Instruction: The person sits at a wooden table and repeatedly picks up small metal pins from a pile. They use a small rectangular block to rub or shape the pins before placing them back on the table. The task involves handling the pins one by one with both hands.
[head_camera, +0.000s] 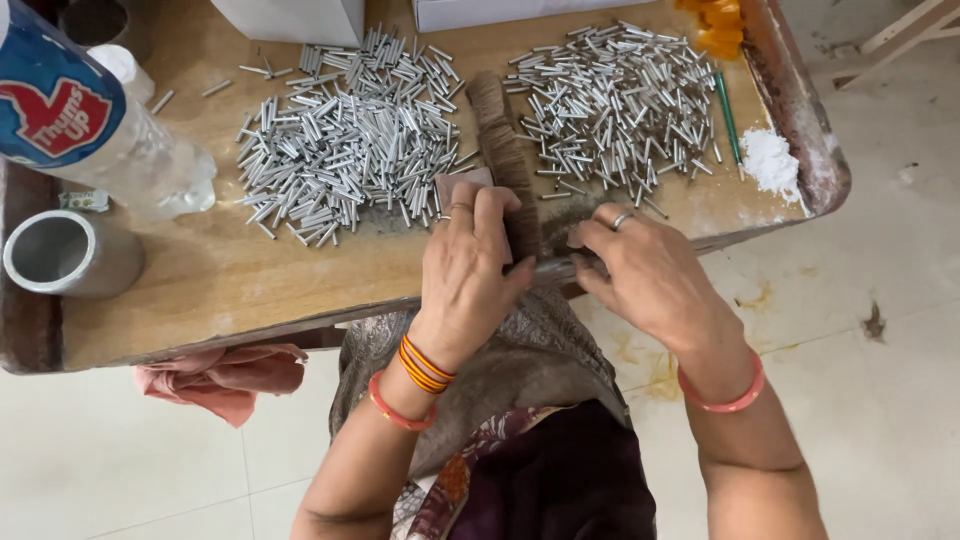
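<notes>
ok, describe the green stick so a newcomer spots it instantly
Start at the wooden table and go to its far right end, past the right-hand pile of metal tubes. The green stick lies between that pile and the white powder heap: thin, long and the only green thing there.

**A:** ok what colours are we looking at? Shiny silver metal tubes (350, 140) on a tan wooden table (240, 280), brown fibre bundle (505, 150).

**B:** Also white powder heap (770, 160), thin green stick (727, 112), pink crumpled cloth (225, 380). Orange-and-yellow striped bangles (425, 365) too, plus a plain coral bangle (725, 395).
</notes>
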